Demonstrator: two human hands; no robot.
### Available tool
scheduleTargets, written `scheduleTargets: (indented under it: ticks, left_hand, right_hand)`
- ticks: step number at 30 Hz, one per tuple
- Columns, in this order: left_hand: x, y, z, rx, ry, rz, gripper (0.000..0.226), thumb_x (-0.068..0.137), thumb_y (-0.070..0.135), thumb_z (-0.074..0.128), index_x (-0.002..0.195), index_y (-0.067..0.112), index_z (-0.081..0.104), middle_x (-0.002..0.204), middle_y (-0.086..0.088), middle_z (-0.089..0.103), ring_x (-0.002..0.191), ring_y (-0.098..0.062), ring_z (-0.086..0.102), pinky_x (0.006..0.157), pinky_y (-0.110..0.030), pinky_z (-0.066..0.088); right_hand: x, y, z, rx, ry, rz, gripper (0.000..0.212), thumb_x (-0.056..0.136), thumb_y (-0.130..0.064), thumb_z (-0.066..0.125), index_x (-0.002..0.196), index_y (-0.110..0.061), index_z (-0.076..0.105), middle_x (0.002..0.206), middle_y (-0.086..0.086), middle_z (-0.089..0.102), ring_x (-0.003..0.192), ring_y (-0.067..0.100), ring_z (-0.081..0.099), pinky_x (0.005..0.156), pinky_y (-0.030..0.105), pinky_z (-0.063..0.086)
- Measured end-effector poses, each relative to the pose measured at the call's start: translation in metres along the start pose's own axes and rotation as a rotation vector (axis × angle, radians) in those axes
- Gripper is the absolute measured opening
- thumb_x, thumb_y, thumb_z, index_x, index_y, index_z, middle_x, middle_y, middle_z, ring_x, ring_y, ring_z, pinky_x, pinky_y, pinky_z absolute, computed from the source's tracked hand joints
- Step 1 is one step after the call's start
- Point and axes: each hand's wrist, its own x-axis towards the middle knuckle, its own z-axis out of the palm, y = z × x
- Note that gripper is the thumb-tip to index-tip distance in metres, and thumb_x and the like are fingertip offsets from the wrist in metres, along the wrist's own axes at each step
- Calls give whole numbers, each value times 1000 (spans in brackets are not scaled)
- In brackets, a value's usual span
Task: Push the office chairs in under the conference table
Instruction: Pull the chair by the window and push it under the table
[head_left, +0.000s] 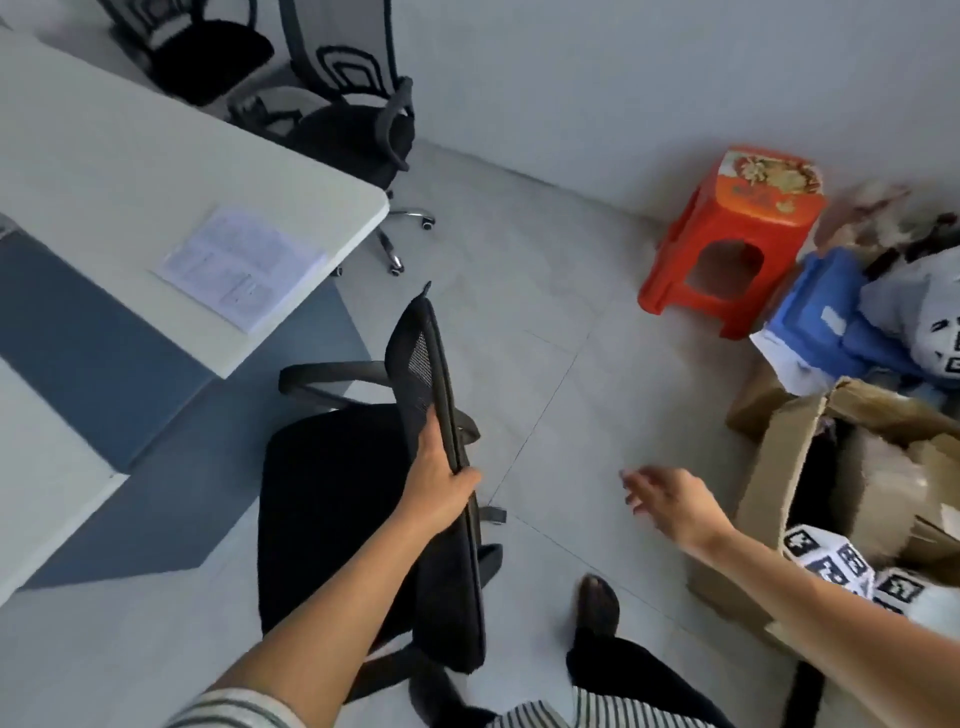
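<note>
One black office chair (332, 519) close by, on the gray floor (545, 338), just beside the near corner of the white desk (156, 156). Not yet pushed under. Two more chairs at the far end, one (358, 130) right by the desk's far corner, the other (208, 52) farther back.

Left hand (441, 480) on the top edge of the near chair's mesh back (431, 374), fingers (431, 431) curled around the rim and gripping it. Right hand (670, 501) free in the air to the right, well apart from the chair, fingers spread and holding nothing.

Probably easy to move: little wheels (496, 514) under it, so likely to roll over the smooth floor with a soft push. Likely not very heavy. Frame of the back looks stiff, mesh in the middle looks soft and stretchy, so better to hold the hard rim than press the net. Might spin on its post, so two hands on the rim, one at each side, would steer it straighter. Best spot: top rim of the back, where the left hand already is.

Seat faces left, toward the desk. Back stands on the right side of the seat, its top edge running near to far. One armrest (332, 374) on the far side, close to the desk's edge, could bump there.

Paper (241, 267) lying flat on the desk near that corner. Red stool (727, 244) and cardboard box (810, 467) off to the right, well apart from the chair.
</note>
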Motion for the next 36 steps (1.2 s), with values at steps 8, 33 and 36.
scheduleTargets:
  ticks: [8, 33, 36]
  left_hand:
    - [-62, -28, -12, 34, -78, -60, 90, 82, 7, 56, 147, 40, 5, 144, 0, 40, 120, -19, 51, 102, -33, 44]
    - [-250, -229, -147, 737, 462, -244, 88, 69, 81, 4, 121, 30, 54, 108, 10, 66, 96, -12, 62, 81, -30, 49]
    - [-238, -233, -164, 778, 493, -220, 86, 67, 80, 4, 114, 30, 56, 96, 10, 67, 85, -12, 63, 71, -26, 49]
  right_hand:
    - [61, -145, -4, -9, -4, -379, 33, 87, -51, 53, 104, -24, 62, 94, -4, 68, 89, 18, 65, 77, 34, 51]
    - [-53, -233, 216, -42, -463, -97, 30, 92, -12, 56, 122, -15, 57, 105, 17, 66, 61, 24, 66, 38, 18, 39]
    - [-52, -244, 219, -23, -423, -100, 28, 93, -15, 55, 120, -15, 60, 96, 11, 67, 57, 20, 68, 50, 23, 41]
